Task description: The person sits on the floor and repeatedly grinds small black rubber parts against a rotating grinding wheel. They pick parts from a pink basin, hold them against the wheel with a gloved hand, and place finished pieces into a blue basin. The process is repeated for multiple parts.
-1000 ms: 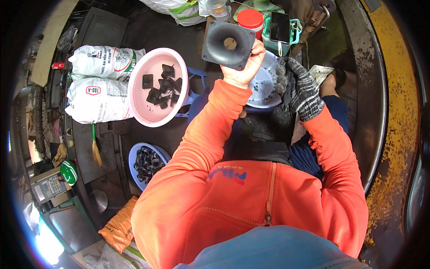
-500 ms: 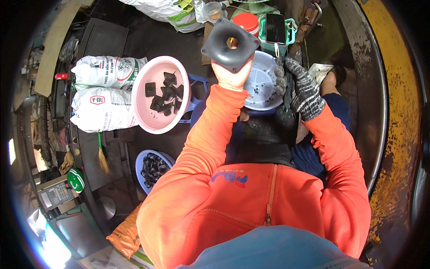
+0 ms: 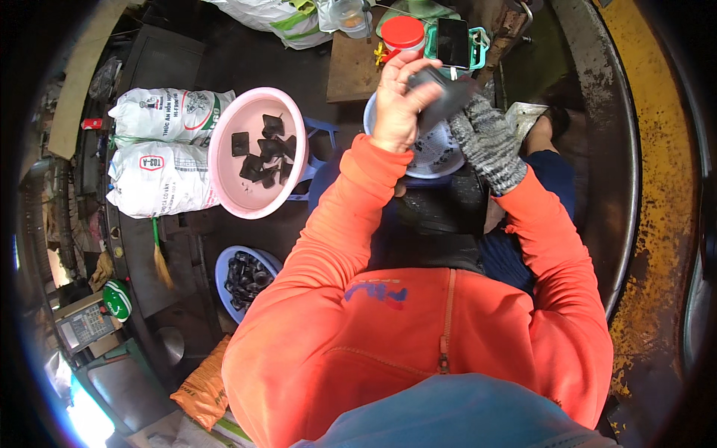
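A black square-flanged horn [image 3: 442, 95] is tilted and partly blurred between my hands, above the colander. My bare left hand [image 3: 399, 101] is closed on its left side, thumb across the near face and other fingers reaching up beside it. My right hand [image 3: 489, 145], in a grey-and-black knitted glove, meets the horn's lower right edge with fingers curled; what lies inside them is hidden. Below is a pale blue colander [image 3: 433, 160] with small dark bits in it, partly covered by my hands and the horn.
Left of my arm, a pink basin [image 3: 250, 194] holds several black square parts; a blue basin [image 3: 224, 278] nearer me holds smaller black pieces. White sacks [image 3: 168, 179] lie beyond. At the back are a red-lidded jar [image 3: 402, 31] and a phone [image 3: 452, 41] on a green basket.
The horn has swung right and tipped from facing up to an angled pose. My left hand has turned and shifted round to its left side. My gloved right hand has come left against it.
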The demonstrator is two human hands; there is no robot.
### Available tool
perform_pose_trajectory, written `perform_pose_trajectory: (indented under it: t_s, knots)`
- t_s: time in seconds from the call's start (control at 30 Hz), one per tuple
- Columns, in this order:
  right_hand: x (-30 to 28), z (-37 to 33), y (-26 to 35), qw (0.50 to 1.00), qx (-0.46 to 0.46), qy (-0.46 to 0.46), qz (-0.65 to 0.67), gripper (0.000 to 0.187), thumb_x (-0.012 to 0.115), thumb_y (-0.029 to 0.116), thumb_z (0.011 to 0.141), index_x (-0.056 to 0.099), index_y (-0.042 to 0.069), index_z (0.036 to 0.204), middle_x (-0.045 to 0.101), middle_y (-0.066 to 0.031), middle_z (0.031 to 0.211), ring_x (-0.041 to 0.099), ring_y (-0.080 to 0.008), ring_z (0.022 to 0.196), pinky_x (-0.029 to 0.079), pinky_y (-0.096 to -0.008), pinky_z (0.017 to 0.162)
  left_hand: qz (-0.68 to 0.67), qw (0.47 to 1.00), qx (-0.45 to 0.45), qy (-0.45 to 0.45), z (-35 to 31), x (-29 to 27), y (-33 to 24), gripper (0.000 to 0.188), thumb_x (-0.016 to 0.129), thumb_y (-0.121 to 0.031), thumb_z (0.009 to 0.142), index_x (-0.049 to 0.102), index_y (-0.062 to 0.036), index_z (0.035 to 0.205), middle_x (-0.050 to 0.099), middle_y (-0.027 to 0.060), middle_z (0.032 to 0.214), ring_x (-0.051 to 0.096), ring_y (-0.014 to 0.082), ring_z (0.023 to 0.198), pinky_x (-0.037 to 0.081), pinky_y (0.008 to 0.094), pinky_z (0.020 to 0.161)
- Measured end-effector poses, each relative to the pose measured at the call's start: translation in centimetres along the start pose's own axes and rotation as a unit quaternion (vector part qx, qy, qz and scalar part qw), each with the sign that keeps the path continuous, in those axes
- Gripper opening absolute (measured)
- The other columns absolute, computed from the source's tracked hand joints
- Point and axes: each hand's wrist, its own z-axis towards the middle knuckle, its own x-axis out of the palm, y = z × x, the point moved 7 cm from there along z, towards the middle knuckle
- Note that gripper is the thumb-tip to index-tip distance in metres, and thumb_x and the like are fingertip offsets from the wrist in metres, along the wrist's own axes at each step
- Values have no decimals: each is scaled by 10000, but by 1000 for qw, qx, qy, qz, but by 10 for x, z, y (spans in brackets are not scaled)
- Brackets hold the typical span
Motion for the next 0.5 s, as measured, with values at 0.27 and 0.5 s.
perform_pose_trajectory:
  t_s: [0.27, 0.5]
  knots:
    - [27, -1, -19, 984, 65, 49, 161, 449, 554, 231, 877, 462, 57, 1281, 543, -127, 1246, 544, -270, 1131, 447, -364, 935, 144, 988, 21, 55, -14, 30, 10, 501, 808, -24, 690, 550, -32, 1120, 605, 135, 1213, 551, 174, 1129, 434, 330, 976]
    - [44, -11, -27, 894, 205, 86, 390, 432, 478, 178, 959, 364, 43, 1353, 450, -84, 1331, 434, -195, 1239, 367, -320, 1025, 346, 918, 194, 17, -32, 41, -6, 485, 821, -51, 689, 543, -23, 1084, 619, 162, 1184, 576, 189, 1107, 445, 329, 964]
